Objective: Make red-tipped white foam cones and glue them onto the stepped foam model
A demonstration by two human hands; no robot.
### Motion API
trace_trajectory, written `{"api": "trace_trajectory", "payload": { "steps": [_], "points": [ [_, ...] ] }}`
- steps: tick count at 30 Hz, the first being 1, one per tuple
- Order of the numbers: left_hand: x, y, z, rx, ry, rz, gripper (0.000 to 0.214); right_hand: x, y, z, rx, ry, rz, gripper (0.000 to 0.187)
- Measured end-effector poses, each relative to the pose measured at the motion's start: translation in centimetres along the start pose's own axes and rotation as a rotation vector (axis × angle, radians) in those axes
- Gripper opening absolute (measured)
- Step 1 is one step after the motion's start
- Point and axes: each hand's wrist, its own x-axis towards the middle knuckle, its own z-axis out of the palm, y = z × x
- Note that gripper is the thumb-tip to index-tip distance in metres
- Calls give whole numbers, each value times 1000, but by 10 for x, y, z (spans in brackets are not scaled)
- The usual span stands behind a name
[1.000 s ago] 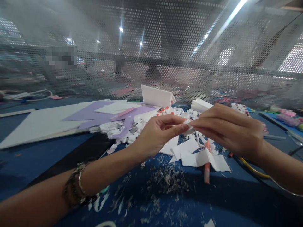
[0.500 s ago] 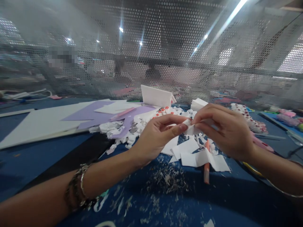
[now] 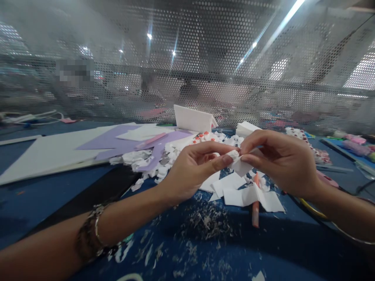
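A small piece of white paper is pinched between both hands above the table. My left hand grips its crumpled left end with thumb and forefinger. From the other side, my right hand holds the paper with fingertips pressed together. Below the hands lie several flat white paper pieces. An orange-capped pen or marker lies partly under one folded strip. Behind my left hand spreads a heap of torn, crumpled white paper bits, with small red pieces on top.
Purple sheets rest on a large white board at left. A folded white card stands at the back, before a perforated metal screen. Fine scraps litter the blue table. A pink-handled tool lies beyond my right wrist.
The paper between my fingers has turned slightly and more of its flat part shows below the fingertips. My right hand has shifted a little to the right.
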Motion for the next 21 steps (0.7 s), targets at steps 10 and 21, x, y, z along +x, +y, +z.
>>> {"api": "trace_trajectory", "payload": {
  "steps": [10,21],
  "points": [
    [4,3,-3,166,-46,50,11,2,-1,-3,-147,-65,-68,8],
    [-3,0,6,94,151,-49,17,0,3,4,-85,-14,-19,11]
  ]
}}
